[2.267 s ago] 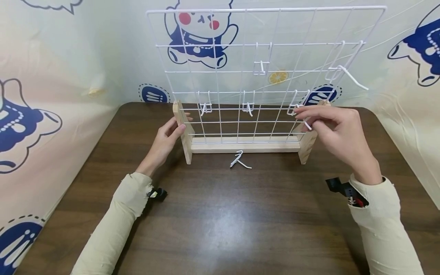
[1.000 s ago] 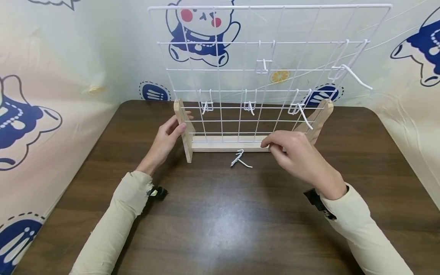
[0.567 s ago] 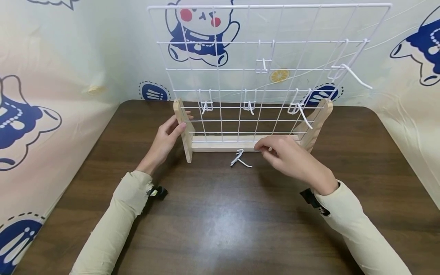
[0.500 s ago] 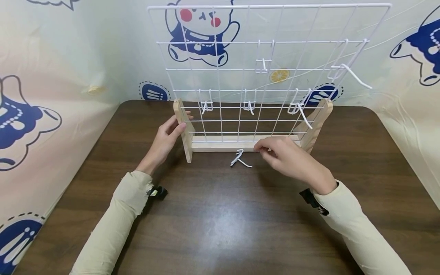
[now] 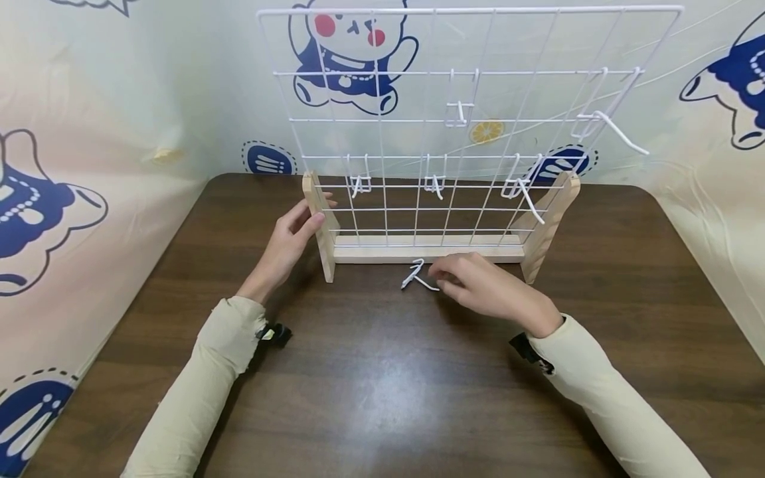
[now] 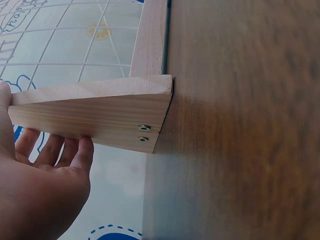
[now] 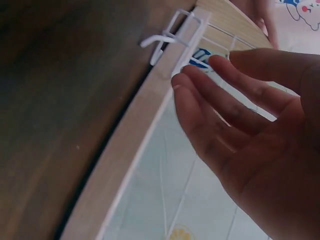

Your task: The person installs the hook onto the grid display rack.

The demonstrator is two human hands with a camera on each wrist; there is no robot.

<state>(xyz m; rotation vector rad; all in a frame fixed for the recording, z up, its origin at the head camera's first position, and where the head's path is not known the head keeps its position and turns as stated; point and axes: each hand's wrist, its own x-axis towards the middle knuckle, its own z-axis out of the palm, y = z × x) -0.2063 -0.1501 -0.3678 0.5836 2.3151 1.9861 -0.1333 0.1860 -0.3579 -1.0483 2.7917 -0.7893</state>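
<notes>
The right hand (image 5: 478, 287) lay low on the table (image 5: 370, 385) with fingers relaxed and mostly straight, holding nothing; its fingertips (image 5: 439, 271) reached the loose white hook (image 5: 417, 276), which lay just in front of the rack's wooden base (image 5: 427, 251), at about 9 o'clock from the hand. Whether they actually touched the hook was hard to tell. The left hand (image 5: 291, 242) rested, fingers straight, against the left wooden foot (image 5: 318, 226), thumb partly hidden behind it. The wire grid (image 5: 466, 126) carried five hooks: three on a lower row, two higher. Its top edge was nearly cut off.
</notes>
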